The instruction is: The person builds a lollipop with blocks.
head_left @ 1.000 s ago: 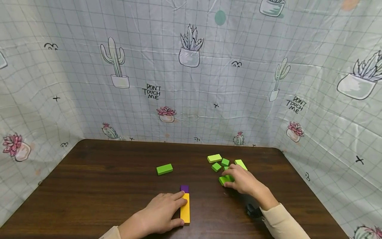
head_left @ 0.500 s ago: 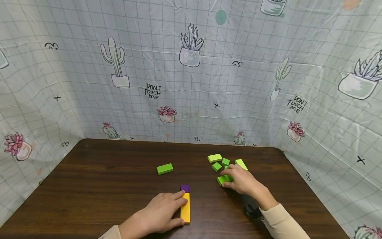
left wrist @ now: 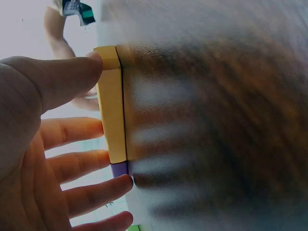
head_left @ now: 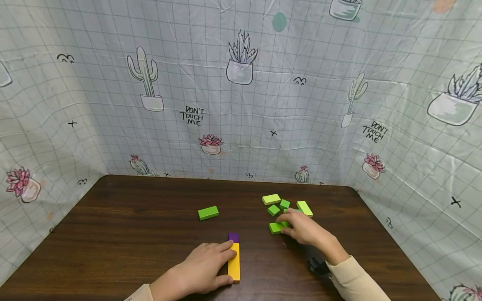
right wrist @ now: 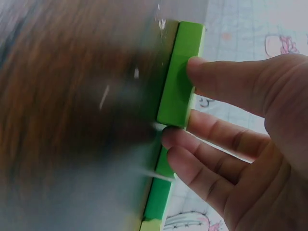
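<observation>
A long yellow block (head_left: 234, 271) lies on the table, end to end with a purple block (head_left: 234, 238) at its far end. My left hand (head_left: 203, 267) rests along the yellow block's left side, thumb at the near end, fingers nearly straight against it in the left wrist view. To the right, my right hand (head_left: 303, 228) pinches a bright green block (head_left: 276, 228) between thumb and fingers, low at the tabletop. In the right wrist view the thumb presses one long side of that green block (right wrist: 175, 89). Its right part is hidden by the fingers in the head view.
Beyond the right hand lie two small green cubes (head_left: 273, 210), two yellow-green blocks (head_left: 271, 199) and a darker green piece (head_left: 297, 210), partly covered. Another green block (head_left: 208, 213) lies left of centre. A patterned cloth (head_left: 241, 108) hangs behind the dark wooden table (head_left: 132, 234).
The bright green block has slid left across the table in my right hand, away from the other green pieces. My left hand and the yellow and purple blocks have stayed put.
</observation>
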A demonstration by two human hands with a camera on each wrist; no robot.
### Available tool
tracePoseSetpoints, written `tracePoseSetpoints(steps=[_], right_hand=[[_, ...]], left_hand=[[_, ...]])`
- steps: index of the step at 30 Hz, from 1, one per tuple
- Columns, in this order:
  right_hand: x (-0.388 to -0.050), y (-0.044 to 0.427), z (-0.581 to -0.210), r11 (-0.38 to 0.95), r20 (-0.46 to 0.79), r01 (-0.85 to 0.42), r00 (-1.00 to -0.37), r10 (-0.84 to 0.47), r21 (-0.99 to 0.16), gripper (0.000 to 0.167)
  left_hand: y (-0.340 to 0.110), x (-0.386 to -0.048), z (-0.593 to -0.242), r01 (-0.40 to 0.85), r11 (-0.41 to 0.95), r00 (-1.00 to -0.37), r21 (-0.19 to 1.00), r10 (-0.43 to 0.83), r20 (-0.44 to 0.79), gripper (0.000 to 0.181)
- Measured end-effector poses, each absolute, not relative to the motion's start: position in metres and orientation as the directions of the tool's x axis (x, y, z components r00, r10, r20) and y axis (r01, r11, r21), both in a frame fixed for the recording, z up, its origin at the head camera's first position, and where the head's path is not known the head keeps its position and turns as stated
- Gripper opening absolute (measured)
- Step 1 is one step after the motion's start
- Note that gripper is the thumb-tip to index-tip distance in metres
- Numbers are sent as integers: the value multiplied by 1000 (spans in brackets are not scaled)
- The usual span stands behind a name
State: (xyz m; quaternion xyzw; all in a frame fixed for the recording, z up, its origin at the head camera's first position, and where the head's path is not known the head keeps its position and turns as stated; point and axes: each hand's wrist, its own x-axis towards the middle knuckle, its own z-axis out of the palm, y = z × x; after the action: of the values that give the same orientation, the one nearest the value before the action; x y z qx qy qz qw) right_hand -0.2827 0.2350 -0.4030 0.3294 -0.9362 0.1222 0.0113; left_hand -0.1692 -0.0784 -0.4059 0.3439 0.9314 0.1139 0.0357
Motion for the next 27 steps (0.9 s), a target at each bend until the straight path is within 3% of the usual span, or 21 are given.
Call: tracePoseSetpoints(steps=[27], right_hand=[[-302,156,-409,628,70,-708,-679,-731,-322,27]], left_hand=[[-76,-172,-410,622,746,-769,239,640,5,58]])
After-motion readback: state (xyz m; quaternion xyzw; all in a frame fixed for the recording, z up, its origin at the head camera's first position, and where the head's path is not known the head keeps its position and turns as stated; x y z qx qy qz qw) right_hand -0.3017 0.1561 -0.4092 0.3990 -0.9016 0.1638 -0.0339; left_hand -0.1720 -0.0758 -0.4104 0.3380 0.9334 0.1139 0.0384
